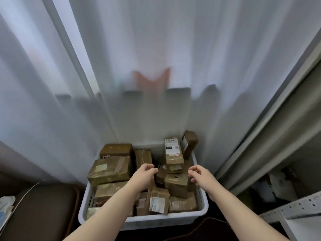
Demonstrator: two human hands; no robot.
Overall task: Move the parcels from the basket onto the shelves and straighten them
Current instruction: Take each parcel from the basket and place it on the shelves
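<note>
Many parcels [109, 171] in my view, all brown cardboard blocks bound in glossy, wrinkled tape. They're heaped at all angles in the basket [203, 204], a white plastic tub with slotted walls and a rounded rim. One tall parcel [174, 154] stands on end at the back, white label with a black patch facing me, but the print is too small to read.

Left grip [146, 172] hovers over the middle of the heap, fingers loosely curled, nothing in it. Its fingertips are near a small box [160, 175], and I can't tell whether they touch. Right grip [199, 176] hangs over the heap's right side, likewise loosely curled and empty. Both forearms hide part of the near parcels.

Sheer white curtain [156, 49] falls in soft folds behind, and an orange shape through it is only a blur. Shelves [298, 206] at right are cut off; I get a perforated grey rail, with dim clutter beneath.
</note>
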